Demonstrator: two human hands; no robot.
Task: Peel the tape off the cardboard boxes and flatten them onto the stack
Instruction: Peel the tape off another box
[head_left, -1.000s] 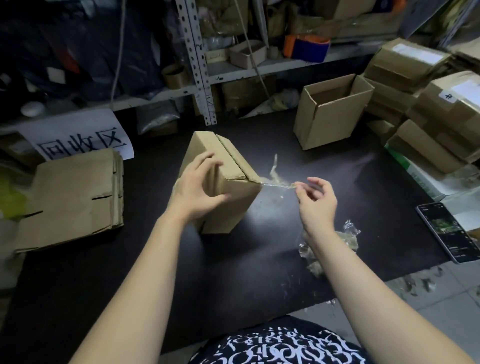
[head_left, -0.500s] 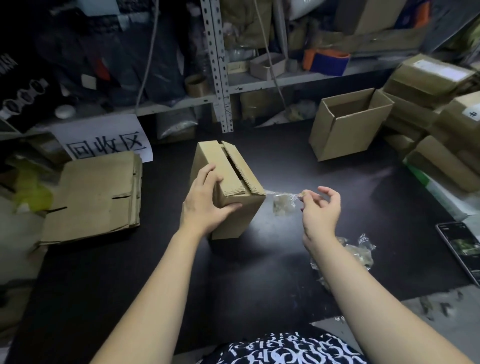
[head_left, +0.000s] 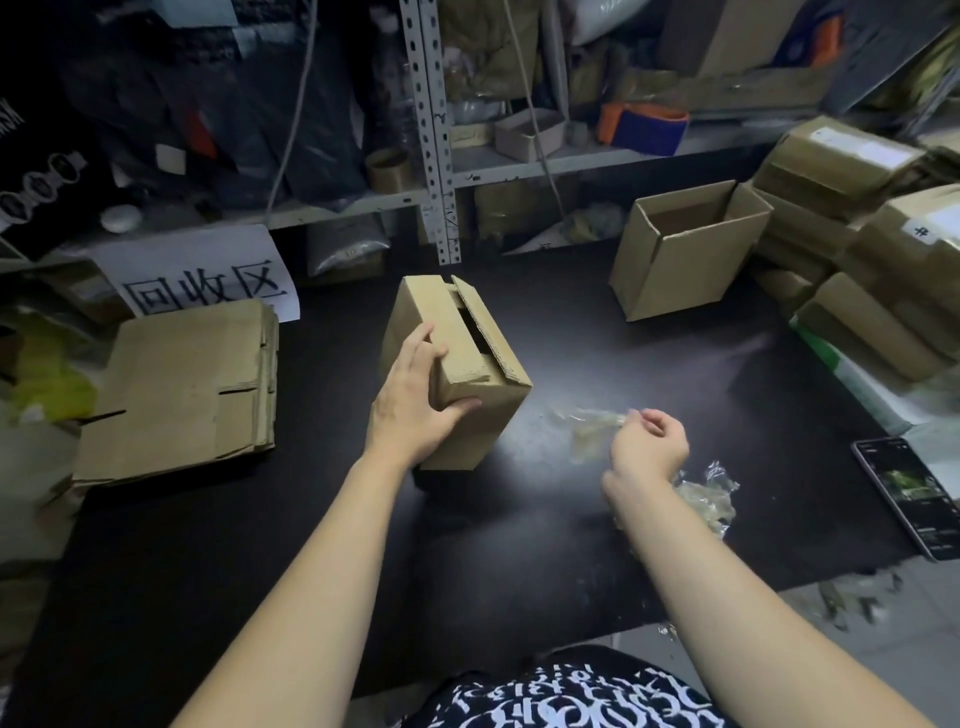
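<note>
Head view. Cardboard box (head_left: 488, 415) stands at mid-bench (head_left: 519, 545), tilted, top flaps ajar. Left hand (head_left: 410, 400) grips its near upper corner, thumb on the front face. Right hand (head_left: 649, 447), fingers curled, pinches a clear tape strip (head_left: 592, 423) to the right of the box; the strip is blurred, and contact with the box cannot be determined. Stack of flattened boxes (head_left: 182, 389) lies at the bench's left, well apart. Crumpled tape (head_left: 711, 499) lies beside the right wrist.

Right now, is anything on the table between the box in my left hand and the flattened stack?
Nothing visible. Only bare dark table lies between the box, held by the left hand, and the flattened stack to its left.
</note>
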